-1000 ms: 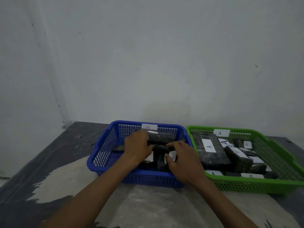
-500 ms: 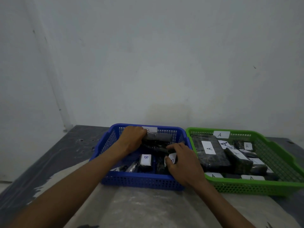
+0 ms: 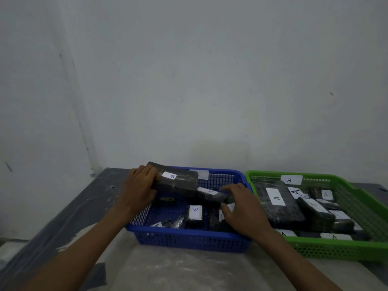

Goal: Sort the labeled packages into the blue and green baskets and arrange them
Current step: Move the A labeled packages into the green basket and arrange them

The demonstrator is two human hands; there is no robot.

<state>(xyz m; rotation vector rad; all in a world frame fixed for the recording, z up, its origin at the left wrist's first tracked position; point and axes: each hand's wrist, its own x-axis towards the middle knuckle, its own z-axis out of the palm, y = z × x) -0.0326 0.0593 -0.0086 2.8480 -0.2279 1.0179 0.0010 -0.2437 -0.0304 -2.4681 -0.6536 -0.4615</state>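
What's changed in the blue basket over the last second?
The left hand has moved from the basket's middle to its far left corner and now grips a large B-labelled package, tilted up above the blue basket. The right hand stays on the smaller packages at the basket's right side. The green basket and its A packages are unchanged.

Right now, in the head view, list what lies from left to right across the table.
left hand gripping the large B package → blue basket → right hand over the basket's right side → green basket holding A packages
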